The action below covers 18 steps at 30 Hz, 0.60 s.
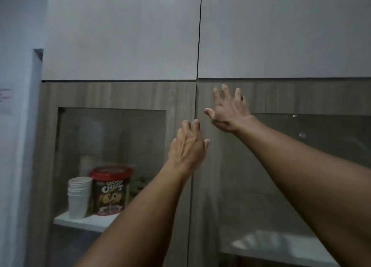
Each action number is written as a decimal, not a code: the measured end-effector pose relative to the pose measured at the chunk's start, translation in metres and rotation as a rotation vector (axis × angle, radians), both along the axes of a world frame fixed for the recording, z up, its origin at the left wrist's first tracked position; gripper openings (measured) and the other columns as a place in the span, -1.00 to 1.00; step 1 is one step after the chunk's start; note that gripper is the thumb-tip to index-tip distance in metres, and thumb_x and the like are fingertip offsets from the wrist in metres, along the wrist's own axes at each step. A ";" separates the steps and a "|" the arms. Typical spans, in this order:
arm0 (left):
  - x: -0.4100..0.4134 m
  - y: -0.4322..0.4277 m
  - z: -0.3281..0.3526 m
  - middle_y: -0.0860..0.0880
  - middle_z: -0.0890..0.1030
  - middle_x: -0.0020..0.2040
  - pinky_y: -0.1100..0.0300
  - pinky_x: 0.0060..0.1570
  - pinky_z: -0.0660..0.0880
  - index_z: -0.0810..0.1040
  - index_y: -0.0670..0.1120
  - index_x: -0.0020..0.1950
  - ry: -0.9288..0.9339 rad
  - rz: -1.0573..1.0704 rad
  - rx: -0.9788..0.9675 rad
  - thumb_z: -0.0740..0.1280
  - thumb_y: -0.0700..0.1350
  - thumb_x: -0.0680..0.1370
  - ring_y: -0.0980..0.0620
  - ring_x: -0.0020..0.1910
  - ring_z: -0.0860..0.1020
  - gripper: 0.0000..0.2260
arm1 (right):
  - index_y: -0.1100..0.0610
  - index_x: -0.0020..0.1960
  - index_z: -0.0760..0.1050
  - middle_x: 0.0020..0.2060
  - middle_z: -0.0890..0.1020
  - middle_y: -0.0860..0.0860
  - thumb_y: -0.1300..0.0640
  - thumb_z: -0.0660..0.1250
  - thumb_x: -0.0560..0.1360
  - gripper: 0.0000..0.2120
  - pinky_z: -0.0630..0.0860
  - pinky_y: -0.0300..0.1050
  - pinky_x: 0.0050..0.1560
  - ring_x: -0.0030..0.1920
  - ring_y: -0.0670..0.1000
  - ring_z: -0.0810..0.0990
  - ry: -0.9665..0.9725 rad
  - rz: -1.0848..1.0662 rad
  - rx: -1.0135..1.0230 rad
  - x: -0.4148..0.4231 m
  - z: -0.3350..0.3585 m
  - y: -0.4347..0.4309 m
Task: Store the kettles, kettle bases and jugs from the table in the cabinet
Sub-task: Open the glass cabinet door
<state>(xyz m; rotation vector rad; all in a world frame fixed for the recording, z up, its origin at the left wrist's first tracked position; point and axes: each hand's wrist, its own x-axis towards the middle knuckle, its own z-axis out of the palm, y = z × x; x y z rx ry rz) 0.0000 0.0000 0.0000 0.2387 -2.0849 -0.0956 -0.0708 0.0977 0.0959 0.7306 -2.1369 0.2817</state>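
A wood-grain cabinet fills the view, with two glass-paned doors that meet at a centre seam. My left hand lies flat, fingers spread, on the left door beside the seam. My right hand is raised higher, fingers apart, against the frame of the right door just right of the seam. Both doors look shut. Neither hand holds anything. No kettle, kettle base or jug is in view.
Behind the left glass, a stack of white paper cups and a red-lidded Choco Chips tub stand on a white shelf. Plain white upper doors sit above. A white wall is at the left.
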 end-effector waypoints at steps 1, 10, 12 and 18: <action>-0.011 -0.003 0.003 -0.14 0.34 0.25 -0.03 0.00 0.53 0.18 -0.08 0.44 0.000 -0.029 0.011 0.24 0.13 0.58 -0.12 0.10 0.47 -0.47 | 0.13 0.57 0.02 0.57 0.07 0.13 -0.22 0.11 0.58 -0.30 0.11 0.28 0.49 0.53 0.35 0.04 0.034 -0.016 0.009 -0.008 0.003 -0.005; -0.056 -0.043 0.013 -0.05 0.24 0.20 0.00 0.01 0.47 0.16 -0.01 0.33 -0.058 -0.129 0.133 0.51 0.03 0.40 -0.06 0.10 0.35 -0.33 | 0.12 0.61 -0.14 0.61 -0.05 0.05 -0.41 0.12 0.47 -0.06 -0.10 0.25 0.54 0.59 0.21 -0.11 0.078 -0.090 -0.037 -0.047 0.018 -0.046; -0.052 -0.041 0.011 -0.05 0.24 0.21 0.01 0.04 0.49 0.16 -0.01 0.35 -0.036 -0.161 0.139 0.50 0.01 0.42 -0.05 0.10 0.34 -0.33 | 0.13 0.60 -0.06 0.59 0.05 0.07 -0.40 0.21 0.44 -0.03 -0.01 0.24 0.53 0.58 0.21 -0.03 0.083 -0.086 -0.057 -0.039 0.022 -0.045; -0.034 -0.032 -0.005 -0.08 0.17 0.39 -0.04 0.24 0.39 -0.09 0.00 0.53 -0.094 -0.215 0.210 0.51 0.00 0.41 -0.09 0.29 0.30 -0.08 | 0.17 0.44 0.27 0.39 0.40 0.14 -0.21 0.36 0.43 -0.27 0.28 0.06 0.41 0.41 0.19 0.32 0.050 -0.064 -0.098 -0.005 0.043 -0.037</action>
